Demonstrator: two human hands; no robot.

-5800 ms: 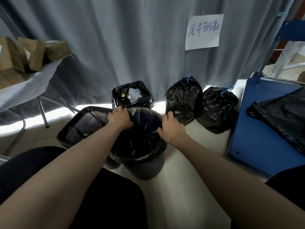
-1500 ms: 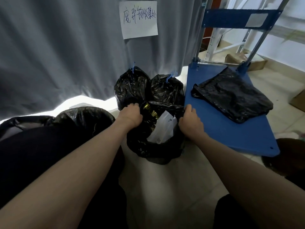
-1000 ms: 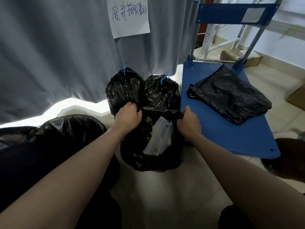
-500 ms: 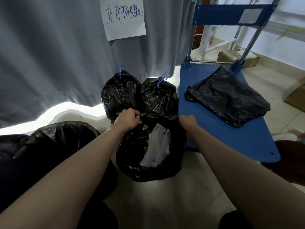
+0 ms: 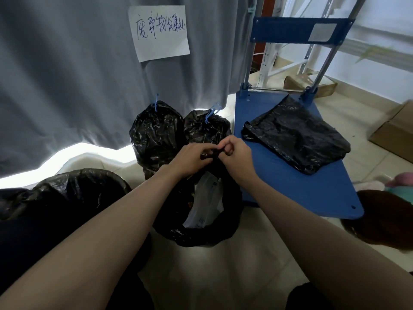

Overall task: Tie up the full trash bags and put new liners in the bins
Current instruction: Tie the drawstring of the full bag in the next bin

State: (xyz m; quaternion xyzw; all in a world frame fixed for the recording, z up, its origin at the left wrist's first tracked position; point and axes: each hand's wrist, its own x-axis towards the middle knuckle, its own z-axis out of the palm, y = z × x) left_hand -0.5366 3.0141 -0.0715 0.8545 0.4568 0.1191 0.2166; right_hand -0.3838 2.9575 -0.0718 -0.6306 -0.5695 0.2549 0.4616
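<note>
- A person's left hand (image 5: 191, 158) and right hand (image 5: 237, 156) meet above a full, crinkled black plastic trash bag (image 5: 201, 222) on the pale tiled floor (image 5: 223, 269), each pinching a gathered strip of its glossy rim.
- The bag's mouth gapes below the hands, showing white paper packaging (image 5: 206, 204).
- Just behind stand two rounded black bags, one left (image 5: 154, 133) and one right (image 5: 206, 128), touching each other, each closed with a thin blue tie.
- A flat, wrinkled black plastic liner (image 5: 297, 137) lies on the smooth deck of a blue platform trolley (image 5: 312, 191) beside the open bag.
- A black-lined bin (image 5: 73, 189) sits lower left.
- A handwritten white paper sign (image 5: 159, 32) hangs on the grey pleated curtain (image 5: 67, 74).
</note>
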